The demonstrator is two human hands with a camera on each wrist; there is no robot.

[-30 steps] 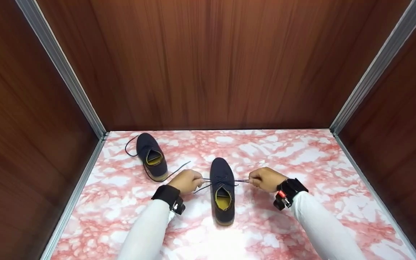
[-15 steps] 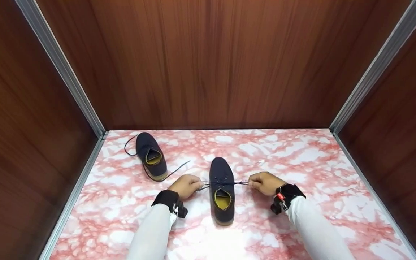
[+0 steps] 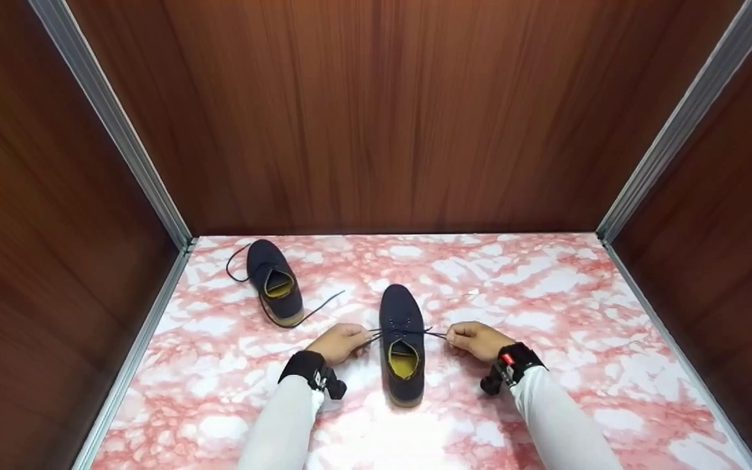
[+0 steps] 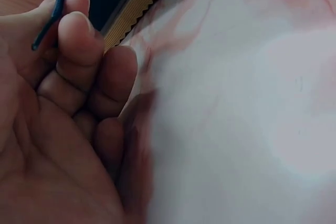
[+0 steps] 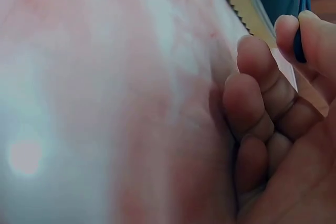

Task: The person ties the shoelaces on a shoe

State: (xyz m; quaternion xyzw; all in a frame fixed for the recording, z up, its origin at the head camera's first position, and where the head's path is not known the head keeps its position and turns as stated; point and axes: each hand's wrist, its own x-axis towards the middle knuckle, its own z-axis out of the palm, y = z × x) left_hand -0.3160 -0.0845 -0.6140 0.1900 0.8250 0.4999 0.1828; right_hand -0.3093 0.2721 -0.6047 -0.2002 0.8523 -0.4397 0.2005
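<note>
A navy shoe (image 3: 397, 303) with a yellow lining stands upright mid-table, toe pointing away from me. To its left, my left hand (image 3: 337, 343) pinches shoelace (image 3: 374, 337) between thumb and fingertips. My right hand (image 3: 484, 341) pinches shoelace on the opposite side, and the strands run across the shoe just ahead of its opening. A blue lace end (image 4: 46, 32) sticks out past the left thumb in the left wrist view. The right wrist view has a lace loop (image 5: 299, 51) between thumb and index finger. The knot's form is too small to tell.
A second navy shoe (image 3: 275, 281) stands at the back left, its lace (image 3: 324, 303) trailing loose on the red-and-white marbled tabletop (image 3: 546, 405). Brown wood-look panels (image 3: 389, 117) with grey metal corner posts (image 3: 111, 121) enclose the back and sides.
Both hands have come slightly nearer to me, still pinching the shoelaces. The strands across the shoe have shifted toward its opening. The second shoe has stayed in place.
</note>
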